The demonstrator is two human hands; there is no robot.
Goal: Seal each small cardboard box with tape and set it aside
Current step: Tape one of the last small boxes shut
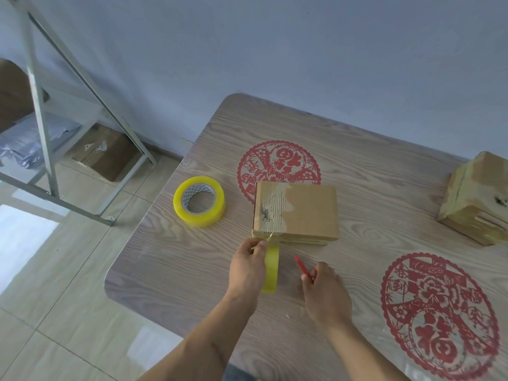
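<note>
A small cardboard box [302,213] with a torn, scuffed top lies at the middle of the wooden table [384,188]. My left hand [247,266] grips a yellow tape roll [271,270] held on edge, its thumb pressing the tape end onto the box's near left corner. My right hand [325,290] is just right of it, closed around a red cutter [302,266] whose tip points up-left toward the box. A second yellow tape roll [199,200] lies flat to the left of the box.
A taped cardboard box [475,199] stands at the table's far right edge. Red paper-cut decals [277,166] mark the tabletop. Left of the table, on the tiled floor, stands a metal rack [41,105] with a carton [107,152] under it.
</note>
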